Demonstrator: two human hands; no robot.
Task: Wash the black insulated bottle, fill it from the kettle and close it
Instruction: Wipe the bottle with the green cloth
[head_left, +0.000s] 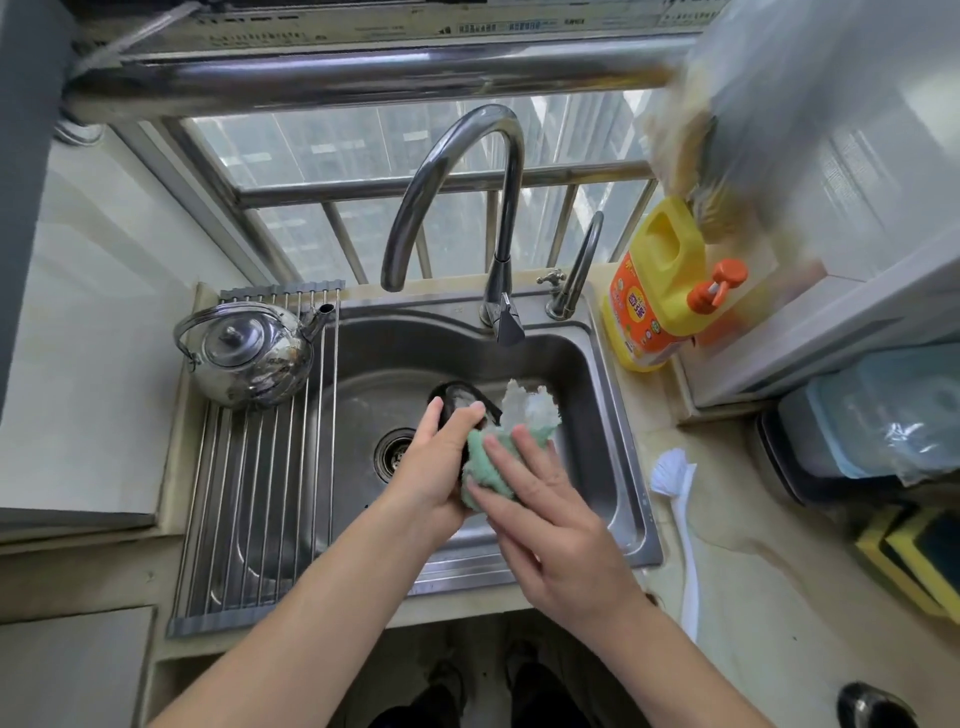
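The black insulated bottle (459, 396) is over the steel sink (602, 431), its mouth pointing away from me, and most of its body is hidden. My left hand (439, 470) grips it from the left. A green cloth (480, 462) with a whitish, sudsy end (530, 406) is wrapped against the bottle's right side. My right hand (550, 514) presses on that cloth with straight, spread fingers. The steel kettle (248, 353), lid on, stands on the roll-up rack (249, 499) left of the basin. No water runs from the faucet (501, 218).
A yellow detergent jug with an orange pump (655, 291) stands at the sink's back right corner. A white dish brush (675, 499) lies on the counter to the right. A black rounded object (872, 707) sits at the lower right edge. Plastic boxes fill the right side.
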